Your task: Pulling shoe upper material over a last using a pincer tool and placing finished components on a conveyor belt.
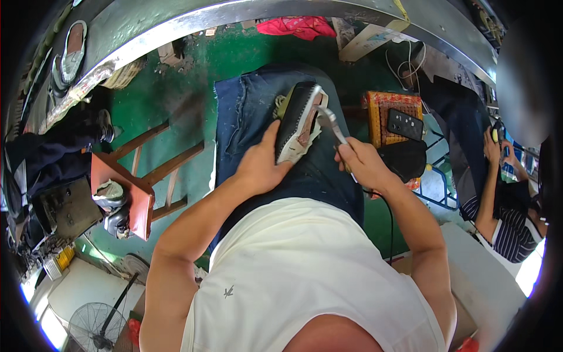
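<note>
Gripping shoe [298, 123]: left hand [263, 164] | grasping metal tool [332, 119] at shoe's edge: right hand [366, 161] | floor [176, 82] between lap [246, 100] and bench edge [234, 13]

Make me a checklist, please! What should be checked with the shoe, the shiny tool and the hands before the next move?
1. Left hand holds the shoe on the lap: ok.
2. Right hand grips the metal tool: ok.
3. Visible left-hand fingers clear of the tool's head: ok, they are on the shoe's other side.
4. Denim cloth over the lap: ok, it is spread there.
5. Tool's head touching the shoe: cannot tell, it looks very close.
6. Black cord joined to the tool: cannot tell, the right hand and forearm hide that part.
</note>
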Tool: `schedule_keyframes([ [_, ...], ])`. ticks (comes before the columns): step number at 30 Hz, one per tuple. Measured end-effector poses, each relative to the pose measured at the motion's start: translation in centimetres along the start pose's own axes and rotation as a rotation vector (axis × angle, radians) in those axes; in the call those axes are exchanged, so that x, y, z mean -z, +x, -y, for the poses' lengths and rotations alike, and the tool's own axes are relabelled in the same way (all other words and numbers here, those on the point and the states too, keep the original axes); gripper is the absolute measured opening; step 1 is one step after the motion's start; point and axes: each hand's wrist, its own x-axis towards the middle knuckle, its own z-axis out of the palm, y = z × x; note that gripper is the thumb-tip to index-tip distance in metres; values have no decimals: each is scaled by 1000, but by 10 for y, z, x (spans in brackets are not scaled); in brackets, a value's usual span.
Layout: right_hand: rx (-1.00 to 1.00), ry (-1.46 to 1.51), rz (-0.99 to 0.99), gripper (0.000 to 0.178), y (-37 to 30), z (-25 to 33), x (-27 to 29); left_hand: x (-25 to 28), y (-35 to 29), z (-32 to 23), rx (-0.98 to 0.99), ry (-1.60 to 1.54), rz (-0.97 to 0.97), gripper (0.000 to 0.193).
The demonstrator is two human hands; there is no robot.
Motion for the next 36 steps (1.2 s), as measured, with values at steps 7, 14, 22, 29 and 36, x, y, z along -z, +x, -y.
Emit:
schedule_keyframes([
  [7,-49,336,-131,32,-18,-4,3,57,19,-57,-597,-743,-270,56],
  [14,-65,260,4,24,-21,-6,11,0,93,-6,-157,-196,45,77],
  [22,-10,-167,377,26,-14,31,27,-16,10,7,-321,84,-341,17],
  [29,-393,-106,732,22,23,68,59,-27,9,-1,-574,220,-472,11],
  [36,-343,-148,672,18,19,71,75,-25,16,6,-645,133,-487,18],
])
